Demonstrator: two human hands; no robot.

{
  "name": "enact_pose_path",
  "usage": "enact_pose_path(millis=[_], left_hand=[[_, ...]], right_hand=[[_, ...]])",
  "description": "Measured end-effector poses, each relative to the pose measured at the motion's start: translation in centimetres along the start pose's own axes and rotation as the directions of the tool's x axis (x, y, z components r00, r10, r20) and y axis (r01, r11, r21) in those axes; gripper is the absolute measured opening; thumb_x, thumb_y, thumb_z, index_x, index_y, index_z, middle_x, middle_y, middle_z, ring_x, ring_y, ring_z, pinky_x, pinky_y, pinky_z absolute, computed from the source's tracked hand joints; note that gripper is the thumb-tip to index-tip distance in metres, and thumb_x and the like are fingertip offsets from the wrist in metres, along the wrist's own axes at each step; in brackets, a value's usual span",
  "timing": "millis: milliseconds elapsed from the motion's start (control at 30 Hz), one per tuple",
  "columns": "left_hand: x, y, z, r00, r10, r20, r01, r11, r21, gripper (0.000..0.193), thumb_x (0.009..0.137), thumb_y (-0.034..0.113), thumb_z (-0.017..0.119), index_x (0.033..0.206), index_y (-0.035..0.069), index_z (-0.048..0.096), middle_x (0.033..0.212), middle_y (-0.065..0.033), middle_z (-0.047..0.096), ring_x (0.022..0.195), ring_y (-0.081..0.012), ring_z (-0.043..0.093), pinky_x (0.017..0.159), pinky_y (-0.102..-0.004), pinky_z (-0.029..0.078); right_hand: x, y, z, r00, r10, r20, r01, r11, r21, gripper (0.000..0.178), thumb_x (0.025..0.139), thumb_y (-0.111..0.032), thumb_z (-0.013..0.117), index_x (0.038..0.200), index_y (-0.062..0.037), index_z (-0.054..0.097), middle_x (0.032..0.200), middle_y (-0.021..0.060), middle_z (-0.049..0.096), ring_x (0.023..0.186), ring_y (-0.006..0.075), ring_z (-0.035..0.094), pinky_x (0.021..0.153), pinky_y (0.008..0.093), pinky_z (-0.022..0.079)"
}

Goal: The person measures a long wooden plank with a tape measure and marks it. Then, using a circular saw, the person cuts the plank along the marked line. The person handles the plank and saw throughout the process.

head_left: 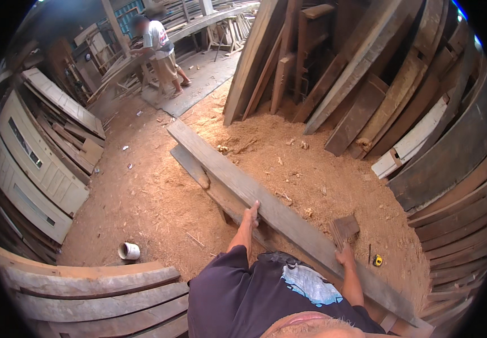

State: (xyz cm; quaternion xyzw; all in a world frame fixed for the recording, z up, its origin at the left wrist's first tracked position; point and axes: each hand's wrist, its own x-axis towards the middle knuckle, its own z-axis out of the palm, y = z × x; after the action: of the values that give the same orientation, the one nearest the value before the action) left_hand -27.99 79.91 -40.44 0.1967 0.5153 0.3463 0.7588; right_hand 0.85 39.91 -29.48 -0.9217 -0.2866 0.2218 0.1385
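Observation:
A long grey-brown wooden plank lies slantwise in front of me, from the upper left down to the lower right. My left hand is closed on its near edge, around the middle, with the thumb side up. Farther down, my right hand crosses the plank and grips its far edge. Just past those fingers is a short brown wood block; I cannot tell whether they touch it. Below the plank, a second, rougher board is partly hidden.
Sawdust covers the ground. A yellow tape measure lies at right, and a white bucket lies tipped at left. Boards lean at the back right; door panels stand at left. A person works at the far bench.

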Motion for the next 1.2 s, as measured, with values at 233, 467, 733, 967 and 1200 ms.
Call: enact_pose_path(millis=[233,467,733,967,1200], left_hand=[[-6.9,-2.1,-2.3,0.996,-0.041,0.078,0.049,0.994,-0.101,0.064,0.086,0.029,0.080,0.133,-0.003,0.051,0.126,-0.0174,0.063,0.114,-0.0328,0.060,0.097,-0.0523,0.049],[-9.7,1.1,-4.3,0.985,-0.144,0.095,0.088,0.893,0.442,0.046,0.091,0.039,0.073,0.114,0.002,0.060,0.092,-0.0114,0.066,0.067,-0.0195,0.057,0.058,-0.0332,0.048],[-17.6,-5.5,-24.4,0.987,0.106,-0.119,0.036,0.578,0.815,0.044,0.088,0.043,0.072,0.101,0.001,0.063,0.078,-0.0117,0.064,0.060,-0.0168,0.058,0.048,-0.0358,0.045],[-30.9,-14.8,-36.1,0.904,-0.305,-0.299,0.424,0.716,0.554,0.046,0.089,0.044,0.070,0.106,0.001,0.063,0.081,-0.0128,0.065,0.062,-0.0194,0.059,0.051,-0.0382,0.048],[-34.0,-15.1,-43.2,0.848,-0.308,-0.430,0.440,0.862,0.250,0.046,0.091,0.044,0.067,0.109,0.002,0.060,0.083,-0.0116,0.064,0.064,-0.0203,0.060,0.052,-0.0380,0.049]], right_hand=[[-5.9,0.3,-1.7,0.987,0.114,0.111,-0.110,0.993,-0.041,0.061,0.077,-0.028,0.076,0.123,0.0072,0.056,0.123,0.0334,0.061,0.121,0.0448,0.057,0.102,0.0474,0.046],[-4.2,-5.1,-0.8,0.989,0.083,-0.125,-0.079,0.996,0.035,0.049,0.082,-0.026,0.071,0.116,0.0077,0.059,0.114,0.0337,0.064,0.115,0.0467,0.060,0.097,0.0485,0.047],[-3.0,-12.9,-1.6,0.942,-0.139,-0.304,0.293,0.782,0.550,0.034,0.088,-0.023,0.065,0.104,0.0074,0.061,0.084,0.0165,0.065,0.080,0.0293,0.063,0.074,0.0419,0.049],[-11.2,-24.3,-2.3,0.876,-0.480,-0.043,0.374,0.622,0.688,0.024,0.089,-0.020,0.067,0.098,0.0015,0.062,0.076,0.0016,0.056,0.071,0.0108,0.051,0.064,0.0318,0.045],[-14.9,-36.5,4.2,0.611,-0.742,0.278,0.494,0.630,0.599,0.016,0.089,-0.017,0.069,0.092,-0.0018,0.062,0.074,0.0061,0.059,0.072,0.0140,0.053,0.068,0.0338,0.046]])
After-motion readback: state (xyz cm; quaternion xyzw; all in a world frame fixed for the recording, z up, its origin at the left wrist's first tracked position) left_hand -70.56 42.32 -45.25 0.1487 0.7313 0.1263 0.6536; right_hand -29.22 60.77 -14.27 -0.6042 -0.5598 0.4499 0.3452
